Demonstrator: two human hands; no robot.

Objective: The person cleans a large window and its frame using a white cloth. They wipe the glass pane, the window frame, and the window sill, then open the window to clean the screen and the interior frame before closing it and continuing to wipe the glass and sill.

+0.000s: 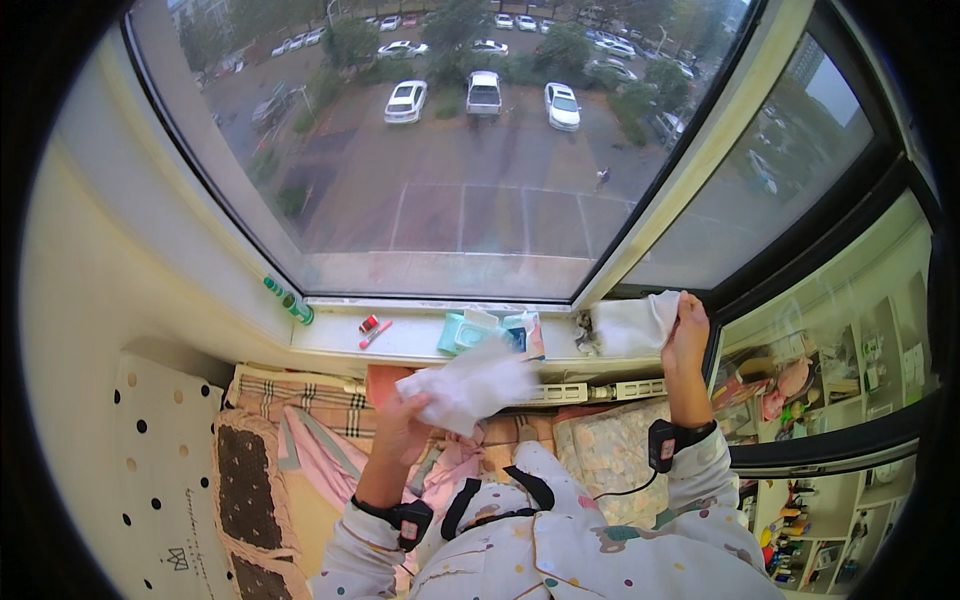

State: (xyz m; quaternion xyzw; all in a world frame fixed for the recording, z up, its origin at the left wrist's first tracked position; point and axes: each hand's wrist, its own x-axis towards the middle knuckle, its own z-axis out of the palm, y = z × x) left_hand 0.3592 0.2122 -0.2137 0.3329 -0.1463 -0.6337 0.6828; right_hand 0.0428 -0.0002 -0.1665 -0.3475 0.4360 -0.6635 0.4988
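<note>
My left hand grips one end of a white cloth or wipe, blurred, which spreads to the right in front of the windowsill. Raised at the right end of the sill, my right hand pinches the edge of another white cloth or wipe. A dark and white crumpled item lies at that cloth's left edge. Between my hands, a teal wipes pack rests on the sill beside a pink and blue packet.
A green bottle, a small red item and a pink tube or pen are at the sill's left. A radiator is below. The inward-opened window sash stands at the right. Bedding lies below.
</note>
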